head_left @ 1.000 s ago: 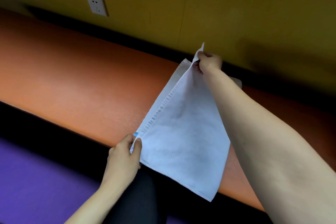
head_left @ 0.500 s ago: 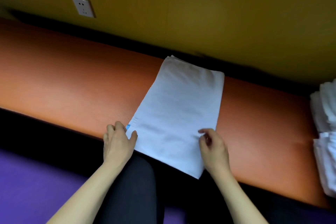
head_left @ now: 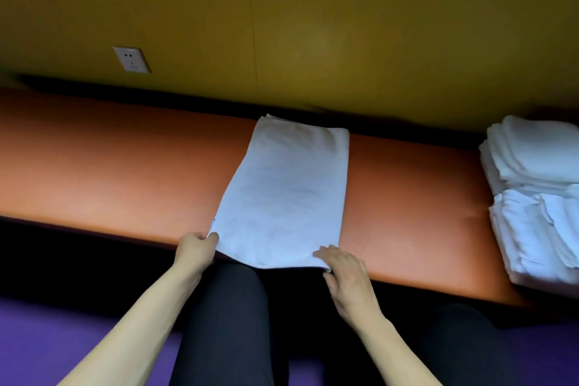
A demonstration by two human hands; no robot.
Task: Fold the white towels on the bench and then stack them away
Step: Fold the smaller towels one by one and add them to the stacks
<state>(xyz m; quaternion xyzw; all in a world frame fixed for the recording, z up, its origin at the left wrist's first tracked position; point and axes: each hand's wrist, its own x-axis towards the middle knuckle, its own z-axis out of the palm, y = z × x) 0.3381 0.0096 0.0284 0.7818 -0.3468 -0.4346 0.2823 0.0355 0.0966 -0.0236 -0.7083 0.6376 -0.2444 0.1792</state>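
A white towel (head_left: 288, 191), folded into a long rectangle, lies flat across the orange bench (head_left: 109, 166), its near edge hanging slightly over the front. My left hand (head_left: 195, 249) pinches the towel's near left corner. My right hand (head_left: 344, 273) grips the near right corner, fingers curled over the edge. A stack of folded white towels (head_left: 539, 194) sits at the right end of the bench.
A yellow wall (head_left: 313, 25) with a white socket (head_left: 131, 59) runs behind the bench. My dark-trousered legs (head_left: 225, 323) are under the front edge, above a purple floor (head_left: 47, 338). Bare orange bench stretches to the left.
The towel went from held up in the air to lying flat on the bench. My right hand came from the far corner to the near right corner. The view shifted right, showing the stack.
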